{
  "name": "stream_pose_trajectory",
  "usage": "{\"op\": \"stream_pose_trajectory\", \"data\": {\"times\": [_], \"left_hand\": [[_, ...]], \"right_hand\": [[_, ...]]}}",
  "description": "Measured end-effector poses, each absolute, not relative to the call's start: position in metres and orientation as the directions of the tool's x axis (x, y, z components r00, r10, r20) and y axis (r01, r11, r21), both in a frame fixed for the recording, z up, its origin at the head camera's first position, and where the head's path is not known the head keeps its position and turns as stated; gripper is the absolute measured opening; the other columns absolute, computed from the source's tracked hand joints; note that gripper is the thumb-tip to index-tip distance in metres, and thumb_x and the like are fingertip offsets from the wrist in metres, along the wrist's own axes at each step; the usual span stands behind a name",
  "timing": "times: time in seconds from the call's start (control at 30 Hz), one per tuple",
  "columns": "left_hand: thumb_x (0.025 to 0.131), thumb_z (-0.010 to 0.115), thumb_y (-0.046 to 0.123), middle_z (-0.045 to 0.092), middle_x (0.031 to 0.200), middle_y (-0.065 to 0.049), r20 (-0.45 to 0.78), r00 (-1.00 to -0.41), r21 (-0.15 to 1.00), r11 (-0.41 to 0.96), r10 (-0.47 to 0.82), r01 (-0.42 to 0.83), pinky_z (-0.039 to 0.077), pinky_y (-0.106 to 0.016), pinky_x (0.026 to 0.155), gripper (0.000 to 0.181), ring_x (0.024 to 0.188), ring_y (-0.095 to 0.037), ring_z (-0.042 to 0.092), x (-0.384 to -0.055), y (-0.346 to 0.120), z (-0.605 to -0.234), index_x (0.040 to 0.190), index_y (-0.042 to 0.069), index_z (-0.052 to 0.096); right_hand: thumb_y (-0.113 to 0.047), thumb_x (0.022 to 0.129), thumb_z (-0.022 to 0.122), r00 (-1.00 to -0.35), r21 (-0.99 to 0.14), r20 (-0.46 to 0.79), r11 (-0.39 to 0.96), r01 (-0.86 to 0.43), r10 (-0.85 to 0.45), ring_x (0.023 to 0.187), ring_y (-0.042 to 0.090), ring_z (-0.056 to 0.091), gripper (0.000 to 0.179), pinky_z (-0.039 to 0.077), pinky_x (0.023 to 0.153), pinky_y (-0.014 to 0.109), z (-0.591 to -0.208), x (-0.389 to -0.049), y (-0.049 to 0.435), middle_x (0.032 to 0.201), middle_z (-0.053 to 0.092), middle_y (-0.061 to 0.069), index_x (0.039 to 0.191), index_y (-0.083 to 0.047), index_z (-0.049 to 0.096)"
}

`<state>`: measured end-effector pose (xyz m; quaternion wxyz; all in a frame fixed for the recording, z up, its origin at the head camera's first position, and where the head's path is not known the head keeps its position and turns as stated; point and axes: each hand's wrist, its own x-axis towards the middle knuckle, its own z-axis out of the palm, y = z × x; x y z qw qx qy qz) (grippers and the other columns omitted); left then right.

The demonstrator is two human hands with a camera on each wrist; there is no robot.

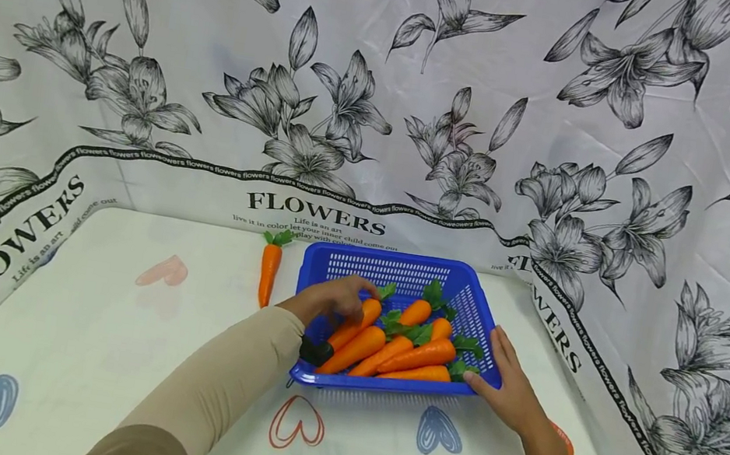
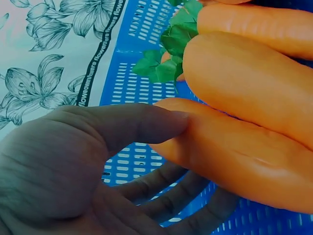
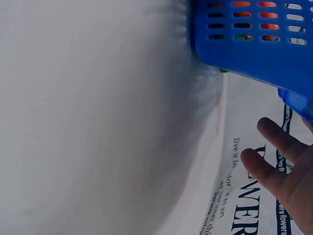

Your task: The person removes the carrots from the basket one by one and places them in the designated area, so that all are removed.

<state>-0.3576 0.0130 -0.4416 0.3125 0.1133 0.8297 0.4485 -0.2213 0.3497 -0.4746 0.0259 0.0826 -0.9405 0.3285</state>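
Note:
A blue plastic basket (image 1: pixel 386 388) with slotted walls holds several orange carrots (image 1: pixel 418 356) with green leafy tops. Inside its left part, my left hand (image 1: pixel 346 297) grips one carrot (image 2: pixel 230 152); the left wrist view shows the thumb on its upper side and fingers curled beneath it. At the basket's right side is my right hand (image 1: pixel 514 387), its thumb over the front right corner and its fingers straight along the outer wall. Two spread fingers (image 3: pixel 266 169) of that hand appear below the basket wall in the right wrist view.
A single carrot (image 1: pixel 269 272) lies on the white table cover (image 1: pixel 106 346), left of the basket. Behind stands a white cloth backdrop (image 1: pixel 377 143) printed with black flowers and lettering. Printed hearts (image 1: pixel 298 423) mark the cover.

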Motion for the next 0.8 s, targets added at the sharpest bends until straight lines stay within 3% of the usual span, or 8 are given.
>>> {"op": "stream_pose_trajectory", "data": {"times": [0.2, 0.37, 0.8], "left_hand": [[0.078, 0.068, -0.011, 0.056, 0.108, -0.013, -0.383, -0.798, 0.825, 0.561, 0.466, -0.067, 0.053, -0.057, 0.074, 0.054, 0.094, -0.031, 0.059, -0.357, 0.014, -0.437, 0.124, 0.017, 0.063], [0.076, 0.068, -0.012, 0.056, 0.108, -0.013, -0.335, -0.806, 0.843, 0.538, 0.488, -0.024, 0.056, -0.047, 0.068, 0.058, 0.092, -0.03, 0.059, -0.356, 0.015, -0.433, 0.125, 0.017, 0.062], [0.08, 0.068, -0.012, 0.056, 0.112, -0.017, -0.207, -0.803, 0.943, 0.333, 0.559, -0.011, 0.057, -0.043, 0.064, 0.059, 0.092, -0.032, 0.06, -0.351, 0.014, -0.418, 0.131, 0.016, 0.058]], "right_hand": [[-0.043, 0.088, 0.065, -0.983, -0.612, 0.115, 0.77, -0.183, -0.142, 0.138, 0.05, 0.014, 0.093, 0.018, 0.1, 0.072, -0.475, -0.221, 0.35, 0.16, 0.003, 0.013, 0.155, -0.009, 0.011], [-0.042, 0.088, 0.065, -0.982, -0.608, 0.125, 0.771, -0.189, -0.142, 0.138, 0.049, 0.014, 0.092, 0.019, 0.1, 0.071, -0.475, -0.221, 0.35, 0.159, 0.004, 0.013, 0.155, -0.009, 0.011], [-0.04, 0.089, 0.065, -0.981, -0.611, 0.123, 0.768, -0.192, -0.147, 0.138, 0.05, 0.014, 0.091, 0.018, 0.1, 0.072, -0.473, -0.22, 0.349, 0.16, 0.003, 0.011, 0.155, -0.007, 0.012]]}}
